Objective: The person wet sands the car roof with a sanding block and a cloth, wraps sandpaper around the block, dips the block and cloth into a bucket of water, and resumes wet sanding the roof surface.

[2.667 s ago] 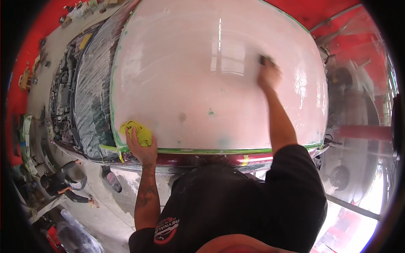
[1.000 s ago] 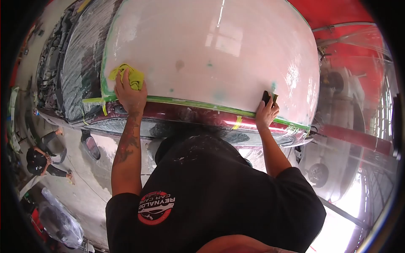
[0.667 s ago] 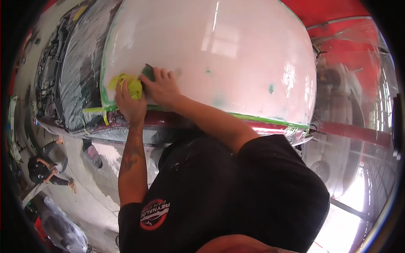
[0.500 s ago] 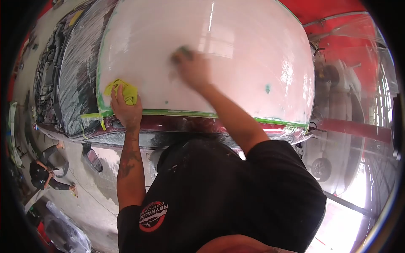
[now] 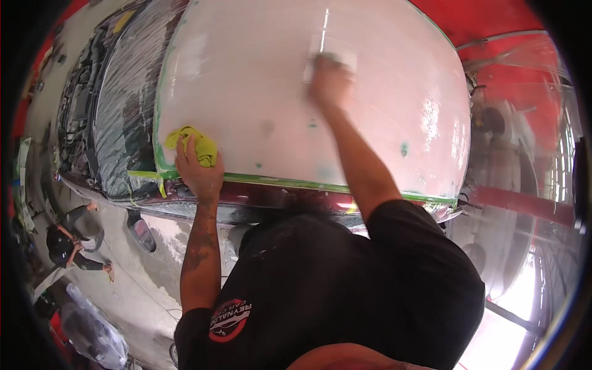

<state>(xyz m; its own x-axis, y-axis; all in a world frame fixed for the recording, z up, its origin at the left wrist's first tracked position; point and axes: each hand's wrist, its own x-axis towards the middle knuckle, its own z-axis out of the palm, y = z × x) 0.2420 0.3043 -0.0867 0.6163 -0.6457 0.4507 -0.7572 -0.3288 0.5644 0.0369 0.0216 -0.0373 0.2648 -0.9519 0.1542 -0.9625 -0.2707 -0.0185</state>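
Note:
A car roof (image 5: 246,80) coated in pale pinkish white, wet and glossy in places, spreads out before me. Near its front left corner, my left hand (image 5: 200,176) is closed on a yellow-green cloth (image 5: 205,148) that rests on the roof. Farther out and to the right, my right hand (image 5: 333,89), blurred by motion, grips a small dark sanding pad (image 5: 327,59) against the surface. Most of the pad is hidden by the fingers. Green masking tape (image 5: 277,181) lines the roof's near edge, and a few green spots show through the coating.
Wrinkled clear plastic (image 5: 126,80) covers the windshield at left, beyond which the engine bay (image 5: 77,117) lies exposed. A side mirror (image 5: 142,233) juts out below. Another person (image 5: 61,246) sits low at far left. Another car (image 5: 509,160) stands behind plastic sheeting at right.
My right hand has swept right and slightly farther out with the pad. My left hand stays on the cloth. The whole view has shifted slightly.

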